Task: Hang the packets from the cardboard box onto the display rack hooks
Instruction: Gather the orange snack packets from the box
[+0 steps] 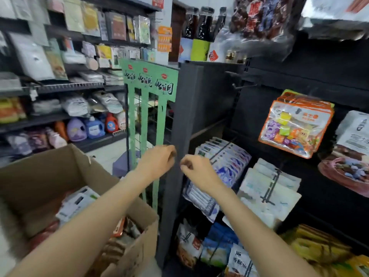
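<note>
Both hands empty, left hand, right hand, fingers loosely curled, cardboard box open upward

a small shop: stocked shelves, detergent bottles, packets on display rack hooks
</note>
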Tool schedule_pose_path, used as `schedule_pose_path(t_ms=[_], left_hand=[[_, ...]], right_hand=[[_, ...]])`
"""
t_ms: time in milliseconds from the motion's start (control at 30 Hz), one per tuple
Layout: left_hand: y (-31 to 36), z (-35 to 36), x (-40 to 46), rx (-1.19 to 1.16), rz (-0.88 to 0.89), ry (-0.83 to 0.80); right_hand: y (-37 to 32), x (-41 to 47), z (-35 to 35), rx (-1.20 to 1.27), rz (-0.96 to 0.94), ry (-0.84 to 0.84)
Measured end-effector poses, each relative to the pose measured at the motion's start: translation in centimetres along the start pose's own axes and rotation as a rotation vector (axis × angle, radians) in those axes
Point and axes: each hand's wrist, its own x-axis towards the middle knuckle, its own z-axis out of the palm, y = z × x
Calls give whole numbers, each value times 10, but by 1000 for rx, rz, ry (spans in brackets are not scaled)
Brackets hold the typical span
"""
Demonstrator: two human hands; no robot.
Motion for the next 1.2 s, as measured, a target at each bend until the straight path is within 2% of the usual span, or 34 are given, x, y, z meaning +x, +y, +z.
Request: schedule_pose_path(t_ms=[233, 333, 467, 600, 667, 733, 867, 967, 1067, 1200], left_hand=[[-149, 47, -87, -11, -402, -267], [-198, 71, -118, -10, -534, -430], [-241, 101, -141, 9, -612, -707], [-269, 132, -155, -7, -630, -912], [-275, 143, -160, 31, -578, -960], [-277, 148, -161, 25, -560, -983], [-276, 148, -158, -39, -590, -996], [-276, 139, -146, -146, -623, -865], [-269, 114, -133, -310, -570, -681], [-256, 73, -131, -492, -548, -546]], right_hand=[[-65, 36, 132, 67, -68, -437], [-81, 51, 185, 28, 8, -645], [-86, 64, 254, -87, 131, -918], [-75, 70, 294, -40, 224, -1065], [-67, 70, 305, -40, 350, -1046], [-58, 71, 317, 6, 412, -903], [-58, 76, 322, 61, 357, -599], [-71, 80, 313, 178, 231, -544], [-82, 83, 296, 290, 175, -475], [-91, 90, 266, 302, 78, -406]])
